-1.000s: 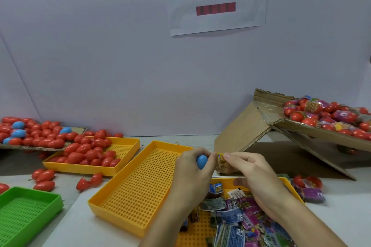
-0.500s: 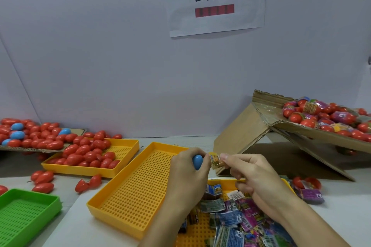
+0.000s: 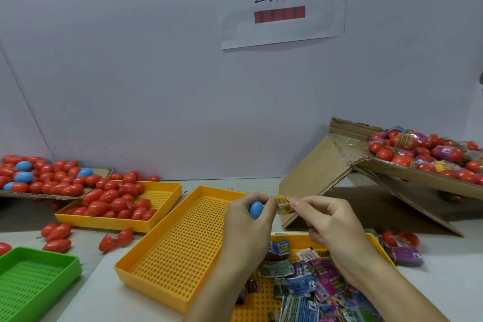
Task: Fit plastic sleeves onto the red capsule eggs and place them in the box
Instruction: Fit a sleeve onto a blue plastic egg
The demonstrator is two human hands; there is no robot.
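- Holding a blue capsule egg [image 3: 256, 209] in curled fingers, the left hand [image 3: 245, 227] keeps it above the near edge of the empty yellow tray [image 3: 183, 248]; this egg is blue, not one of the red ones the task names.
- The right hand [image 3: 332, 225] pinches a small yellowish plastic sleeve [image 3: 284, 205] between thumb and forefinger, its mouth right at the egg's end. Whether the sleeve has started onto the egg I cannot tell.
- Judged from this, the step in hand is the fitting itself: the sleeve must be drawn over the egg before anything goes in the box.
- Done so far: the tilted cardboard box [image 3: 392, 165] at the right already carries a good heap of sleeved eggs [image 3: 423, 149], their printed wrappers showing.
- Left to do: a lot. Bare red eggs [image 3: 115, 201] fill the far yellow tray [image 3: 167, 206], more lie on a cardboard sheet [image 3: 102, 172] at the far left with a few blue ones among them, and several sit loose on the tabletop [image 3: 86, 282].
- Loose flat sleeves [image 3: 313, 285] are heaped in a third yellow tray under the right wrist, so supply seems ample.
- A green tray [image 3: 39, 277] sits at the near left corner, with nothing seen in it.
- My guess is the job is well under way but far from finished.
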